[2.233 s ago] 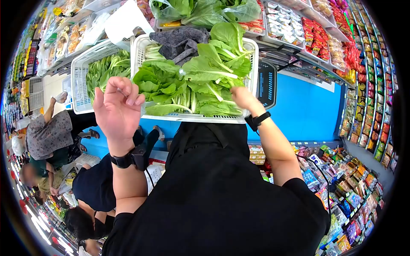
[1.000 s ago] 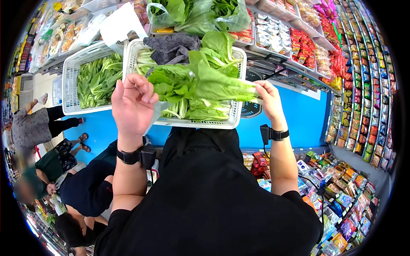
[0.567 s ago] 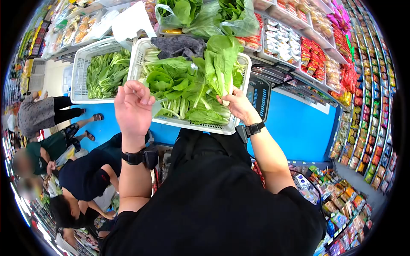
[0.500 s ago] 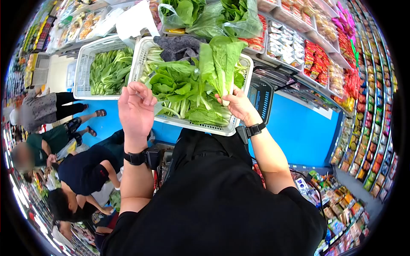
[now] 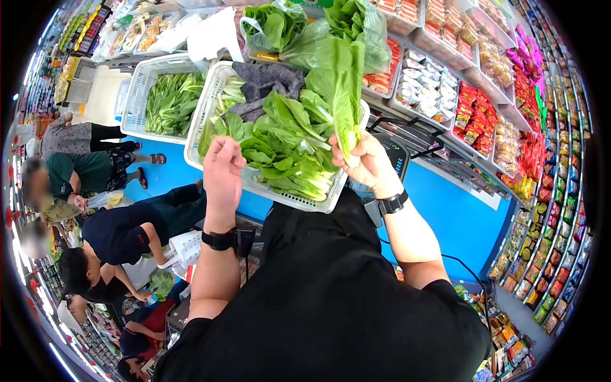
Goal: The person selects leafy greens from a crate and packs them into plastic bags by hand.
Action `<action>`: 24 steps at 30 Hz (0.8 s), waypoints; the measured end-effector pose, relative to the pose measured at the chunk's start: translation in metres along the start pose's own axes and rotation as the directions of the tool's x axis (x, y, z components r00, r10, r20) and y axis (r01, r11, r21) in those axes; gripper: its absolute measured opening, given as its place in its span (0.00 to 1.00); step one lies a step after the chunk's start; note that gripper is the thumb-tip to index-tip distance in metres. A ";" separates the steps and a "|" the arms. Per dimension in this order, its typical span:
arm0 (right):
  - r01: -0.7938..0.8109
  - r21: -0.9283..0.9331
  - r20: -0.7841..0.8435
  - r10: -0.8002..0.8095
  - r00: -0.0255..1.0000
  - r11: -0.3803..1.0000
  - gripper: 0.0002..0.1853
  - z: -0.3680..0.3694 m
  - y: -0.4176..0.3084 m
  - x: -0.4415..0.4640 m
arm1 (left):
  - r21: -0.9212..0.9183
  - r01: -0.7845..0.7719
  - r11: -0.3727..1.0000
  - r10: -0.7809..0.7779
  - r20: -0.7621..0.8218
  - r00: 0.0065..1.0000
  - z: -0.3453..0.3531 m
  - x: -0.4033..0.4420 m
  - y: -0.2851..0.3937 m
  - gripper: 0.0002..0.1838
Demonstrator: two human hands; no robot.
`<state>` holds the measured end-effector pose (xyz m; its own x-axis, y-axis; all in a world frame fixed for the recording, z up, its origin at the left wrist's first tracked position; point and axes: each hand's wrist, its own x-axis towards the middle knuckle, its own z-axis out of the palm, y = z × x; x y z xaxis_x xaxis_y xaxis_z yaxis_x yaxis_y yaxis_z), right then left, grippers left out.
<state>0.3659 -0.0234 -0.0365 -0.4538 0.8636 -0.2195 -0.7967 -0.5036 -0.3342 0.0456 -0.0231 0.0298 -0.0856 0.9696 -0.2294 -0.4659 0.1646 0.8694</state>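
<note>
My right hand [image 5: 363, 162] is closed around the pale base of a green leafy lettuce [image 5: 344, 89], its leaves pointing up and away from me. My left hand [image 5: 223, 169] is raised at the near left of a white plastic basket [image 5: 193, 137], its fingers curled together and nothing visible in them. More leafy lettuce [image 5: 280, 140] fills the basket below both hands. A dark grey cloth [image 5: 264, 83] lies among the greens at the basket's far side.
A second white basket [image 5: 137, 95] of narrow-leaved greens [image 5: 173, 103] stands at the left. Bagged greens [image 5: 273, 28] and packaged snack bins [image 5: 420, 76] lie beyond. Several people, one in a navy shirt [image 5: 121, 229], are at the left. Blue flooring [image 5: 445, 210] shows at the right.
The lettuce in my right hand has swung more upright and slightly right. My left hand's fingers have curled in more. The lettuce in the basket lies differently, and the view has shifted slightly.
</note>
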 end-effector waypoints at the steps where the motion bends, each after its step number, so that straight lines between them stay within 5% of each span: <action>1: 0.001 -0.003 0.000 -0.001 1.000 1.000 0.31 0.004 -0.004 -0.002 | 0.042 -0.012 0.999 0.012 0.000 1.000 0.003 -0.002 -0.001 0.08; 4: 0.127 -0.066 -0.026 -0.129 0.991 0.990 0.29 0.017 -0.013 -0.005 | 0.076 -0.012 0.997 0.015 -0.035 0.999 0.003 -0.008 0.003 0.07; 6: 0.151 -0.193 -0.093 -0.171 0.981 0.969 0.26 0.024 -0.016 -0.008 | 0.141 0.030 0.990 -0.040 0.074 0.996 -0.001 -0.011 0.008 0.07; 8: 0.150 -0.241 -0.039 -0.164 0.986 0.959 0.25 0.026 -0.013 -0.006 | 0.187 0.021 0.982 -0.038 0.086 0.996 0.010 -0.015 0.002 0.08; 11: 0.173 -0.550 -0.064 -0.247 0.967 0.817 0.27 0.050 -0.002 -0.004 | 0.404 -0.020 0.914 -0.049 0.161 0.986 0.026 -0.022 -0.007 0.07; 16: 0.225 -0.657 0.071 -0.238 0.969 0.719 0.29 0.067 0.021 0.000 | 0.417 -0.087 0.905 0.002 0.198 0.980 0.058 -0.032 -0.014 0.13; 18: 0.171 -0.850 0.051 -0.246 0.968 0.499 0.30 0.079 0.026 -0.003 | 0.402 -0.085 0.912 0.004 0.196 0.981 0.069 -0.037 -0.018 0.19; 20: 0.377 -0.922 0.383 -0.366 0.848 -0.090 0.40 0.092 0.029 -0.002 | 0.381 -0.123 0.916 0.041 0.215 0.976 0.074 -0.041 -0.014 0.24; 22: 0.406 -0.870 0.480 -0.295 0.826 -0.278 0.46 0.108 0.035 -0.013 | 0.527 -0.175 0.832 -0.012 0.332 0.943 0.076 -0.042 -0.005 0.23; 24: 0.466 -0.841 0.531 -0.252 0.809 -0.275 0.49 0.114 0.037 -0.019 | 0.468 -0.107 0.877 -0.045 0.301 0.953 0.072 -0.043 -0.013 0.22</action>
<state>0.2995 -0.0553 0.0598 -0.3785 0.8380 0.3931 0.3436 0.5216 -0.7810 0.1185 -0.0541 0.0599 0.2043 0.9708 -0.1257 0.0123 0.1258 0.9920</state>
